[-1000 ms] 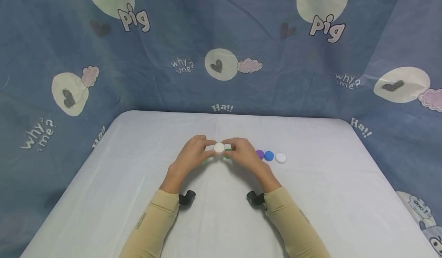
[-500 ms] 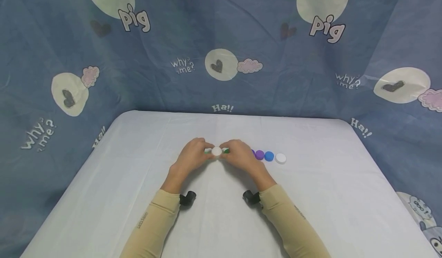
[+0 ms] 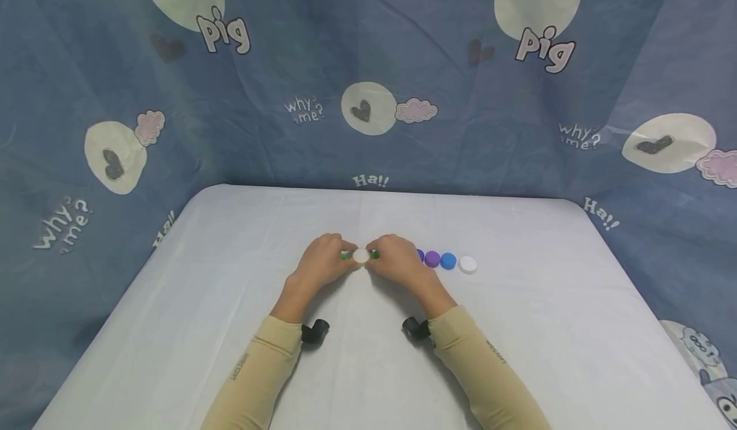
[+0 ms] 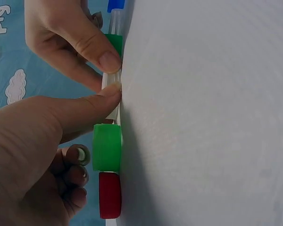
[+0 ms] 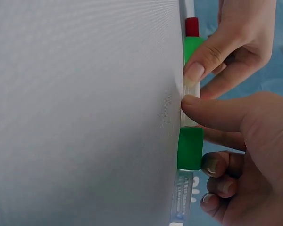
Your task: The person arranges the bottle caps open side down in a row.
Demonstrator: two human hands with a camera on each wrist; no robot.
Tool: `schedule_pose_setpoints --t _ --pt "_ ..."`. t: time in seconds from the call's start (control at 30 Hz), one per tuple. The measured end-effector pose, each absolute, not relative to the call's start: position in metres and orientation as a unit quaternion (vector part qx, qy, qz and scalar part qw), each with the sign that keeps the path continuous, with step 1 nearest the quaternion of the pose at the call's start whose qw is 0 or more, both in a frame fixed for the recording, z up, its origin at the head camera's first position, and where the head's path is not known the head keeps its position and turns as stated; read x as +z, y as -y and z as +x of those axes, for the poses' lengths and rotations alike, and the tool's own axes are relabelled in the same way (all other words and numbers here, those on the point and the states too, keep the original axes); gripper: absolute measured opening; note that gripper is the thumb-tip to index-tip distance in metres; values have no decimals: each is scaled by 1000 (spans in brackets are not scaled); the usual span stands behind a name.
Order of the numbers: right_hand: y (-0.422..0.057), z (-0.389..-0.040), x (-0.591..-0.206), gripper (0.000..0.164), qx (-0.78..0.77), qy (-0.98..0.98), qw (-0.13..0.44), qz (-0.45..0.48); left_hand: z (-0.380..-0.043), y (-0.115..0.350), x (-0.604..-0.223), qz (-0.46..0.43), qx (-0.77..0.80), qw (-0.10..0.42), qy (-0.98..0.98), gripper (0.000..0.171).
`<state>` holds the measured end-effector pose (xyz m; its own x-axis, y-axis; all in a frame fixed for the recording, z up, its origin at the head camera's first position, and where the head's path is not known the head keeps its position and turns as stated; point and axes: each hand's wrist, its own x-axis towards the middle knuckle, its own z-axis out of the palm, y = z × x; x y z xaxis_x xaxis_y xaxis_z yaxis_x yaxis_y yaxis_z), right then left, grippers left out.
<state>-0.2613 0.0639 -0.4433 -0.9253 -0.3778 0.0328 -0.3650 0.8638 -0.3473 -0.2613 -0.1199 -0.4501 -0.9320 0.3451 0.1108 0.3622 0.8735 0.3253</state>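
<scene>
Both hands pinch a white bottle cap (image 3: pixel 361 255) between thumbs and fingers, low at the tabletop. My left hand (image 3: pixel 320 261) has it from the left side, my right hand (image 3: pixel 398 260) from the right. In the left wrist view, a bright green cap (image 4: pixel 106 147) and a red cap (image 4: pixel 110 195) stand in line beside the left fingers. A darker green cap (image 5: pixel 190 148) and a clear ribbed cap (image 5: pixel 182 195) lie along the right hand in the right wrist view. From the head, the hands hide much of this row.
The row goes on past the right hand with a purple cap (image 3: pixel 432 259), a blue cap (image 3: pixel 448 261) and a larger white cap (image 3: pixel 468 264). A white cloth covers the table (image 3: pixel 363 353). Behind it hangs a blue printed curtain (image 3: pixel 449 155).
Both hands have come down with the white cap, which has shifted slightly left and nearer, into line with the green caps. The caps on the right have stayed put.
</scene>
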Motion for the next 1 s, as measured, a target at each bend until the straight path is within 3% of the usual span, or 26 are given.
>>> schedule_pose_setpoints --t 0.6,1.0 --pt "-52 -260 -442 38 -210 -956 12 -206 -249 151 -443 -162 -187 -8 969 60" --pt "-33 -259 -441 30 -223 -943 23 -247 -250 161 -444 -186 -201 23 962 32"
